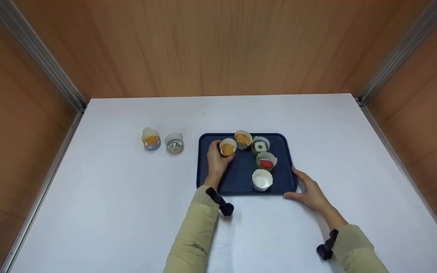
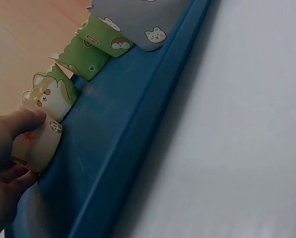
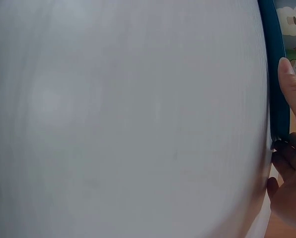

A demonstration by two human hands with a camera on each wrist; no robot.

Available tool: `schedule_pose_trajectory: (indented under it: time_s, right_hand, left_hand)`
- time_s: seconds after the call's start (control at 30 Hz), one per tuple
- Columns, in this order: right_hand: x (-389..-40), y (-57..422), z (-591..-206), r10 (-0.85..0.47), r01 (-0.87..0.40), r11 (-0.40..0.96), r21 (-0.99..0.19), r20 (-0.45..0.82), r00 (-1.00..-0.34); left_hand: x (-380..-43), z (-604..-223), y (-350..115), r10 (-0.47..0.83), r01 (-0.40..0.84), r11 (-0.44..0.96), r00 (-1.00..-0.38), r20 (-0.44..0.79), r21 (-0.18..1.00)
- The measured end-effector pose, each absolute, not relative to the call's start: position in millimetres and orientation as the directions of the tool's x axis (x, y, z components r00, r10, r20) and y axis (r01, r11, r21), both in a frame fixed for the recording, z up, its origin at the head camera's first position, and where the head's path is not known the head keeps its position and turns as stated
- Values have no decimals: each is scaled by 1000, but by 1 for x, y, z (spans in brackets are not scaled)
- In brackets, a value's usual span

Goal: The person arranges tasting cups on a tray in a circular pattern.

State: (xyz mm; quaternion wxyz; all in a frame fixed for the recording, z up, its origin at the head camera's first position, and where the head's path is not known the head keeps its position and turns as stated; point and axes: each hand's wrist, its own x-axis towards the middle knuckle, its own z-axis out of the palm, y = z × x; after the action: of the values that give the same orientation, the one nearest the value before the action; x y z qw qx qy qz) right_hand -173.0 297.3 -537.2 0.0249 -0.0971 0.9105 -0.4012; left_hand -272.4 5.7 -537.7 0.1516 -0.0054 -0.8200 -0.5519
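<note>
My left hand (image 1: 217, 162) holds a paper baking cup (image 1: 227, 147) with an orange-yellow piece inside, over the left half of the dark blue tray (image 1: 237, 185). The left wrist view shows thumb and fingers on either side of this pale cup (image 2: 38, 148). My right hand (image 1: 311, 193) grips the tray's front right corner, its thumb along the front edge and its fingers at the right side. On the tray, beside the held cup, stand a cup with a yellow piece (image 1: 243, 139), a cup with a white-and-green piece (image 1: 260, 145), a cup with a red piece (image 1: 266, 161) and an empty white-lined cup (image 1: 262, 180).
Left of the tray, on the white table (image 1: 127, 212), stand a cup with an orange piece (image 1: 151, 139) and a grey cup with a black-and-white piece (image 1: 174, 143). Wooden panels (image 1: 218, 49) rise behind and at both sides.
</note>
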Motion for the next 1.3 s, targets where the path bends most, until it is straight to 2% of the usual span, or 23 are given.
schedule_pose_trajectory:
  time_s: [0.47,0.9,1.3]
  right_hand:
    - [-173,295,-535,-188,-127,663,-738,1,-982]
    - [-174,296,-536,-202,-153,670,-726,20,-979]
    - [-174,297,-537,-195,-146,676,-722,16,-981]
  left_hand:
    - [-273,-538,5,-153,168,414,-956,250,895]
    - [-264,-531,-2,-128,142,424,-968,215,894]
    - [-255,-517,-18,-171,148,468,-952,253,871]
